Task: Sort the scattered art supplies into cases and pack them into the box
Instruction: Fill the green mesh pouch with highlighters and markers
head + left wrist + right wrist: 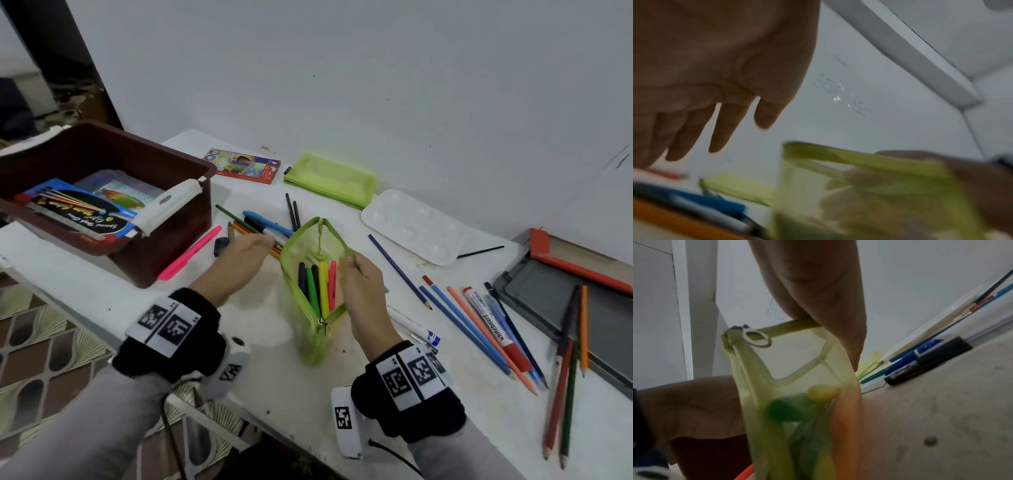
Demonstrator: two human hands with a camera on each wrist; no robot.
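I see the green mesh case [313,291] at frame centre on the bench [281,387], unzipped, markers [317,286] inside. My right hand [364,291] has a pinch grip on its rim — left hand [236,260] open beside it, fingers straight, holding nothing. Brown box [102,202] sits upper left

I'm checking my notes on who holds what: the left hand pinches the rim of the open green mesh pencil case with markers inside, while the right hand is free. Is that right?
The hands are swapped. The head view shows the right hand pinching the rim of the open green mesh pencil case with markers inside; the left hand is free, fingers extended beside it.
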